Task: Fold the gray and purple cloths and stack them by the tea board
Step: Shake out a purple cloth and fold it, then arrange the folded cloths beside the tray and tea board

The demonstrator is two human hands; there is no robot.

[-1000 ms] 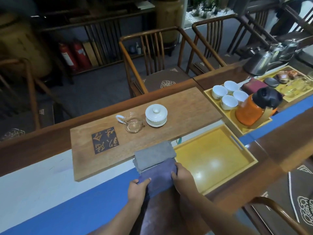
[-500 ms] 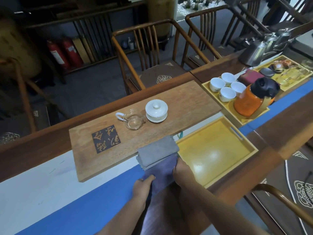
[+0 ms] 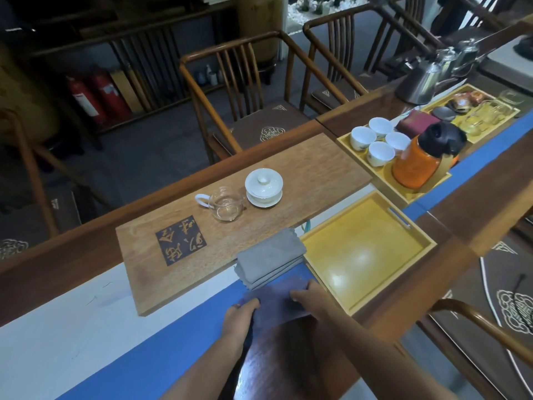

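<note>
The folded gray cloth [image 3: 271, 256] lies at the near edge of the wooden tea board [image 3: 317, 174], partly on it. Right in front of it lies the purple cloth [image 3: 277, 301], folded flat on the blue strip of the table. My left hand [image 3: 240, 314] holds the purple cloth's left edge, fingers curled over it. My right hand [image 3: 310, 297] rests on its right edge, fingers bent onto the fabric. The near part of the purple cloth is hidden behind my arms.
A glass pitcher [image 3: 223, 204] and a white lidded cup [image 3: 263, 187] stand on the board. A yellow tray [image 3: 403, 226] sits right of the cloths. Behind it another tray holds white cups [image 3: 375, 142] and an orange thermos [image 3: 421, 160]. Wooden chairs [image 3: 245, 82] stand beyond the table.
Both hands have drawn the purple cloth a little toward me, so it sits lower against the gray cloth. The gray cloth has stayed in place.
</note>
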